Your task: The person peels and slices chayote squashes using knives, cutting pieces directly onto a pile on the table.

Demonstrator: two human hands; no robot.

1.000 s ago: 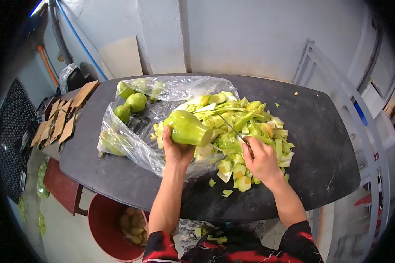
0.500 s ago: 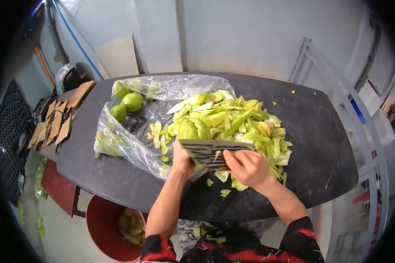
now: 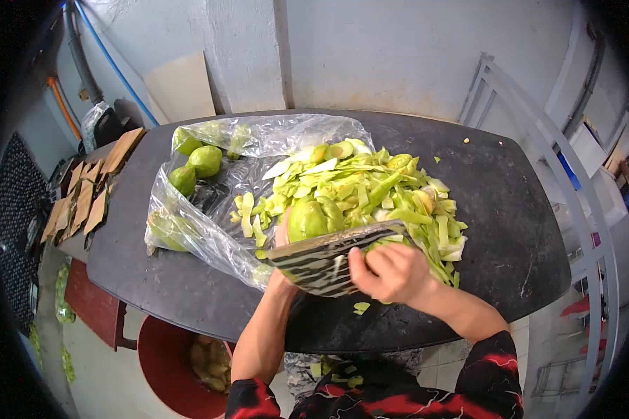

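From here, the green fruit (image 3: 309, 222) is at the near edge of the heap of peelings (image 3: 377, 187), grasped from its left by the nearer left hand (image 3: 282, 232), its long axis unclear behind the knife (image 3: 320, 265). The right hand (image 3: 396, 272) clenches that knife, slanted across the fruit's near side.

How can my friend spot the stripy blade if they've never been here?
Find the big dark table, then the person's right hand over its near side. That hand holds the wide blade, which slants just below a green fruit in the picture. Its dark and pale stripes set it apart from the plain green fruit and the heap of peelings.
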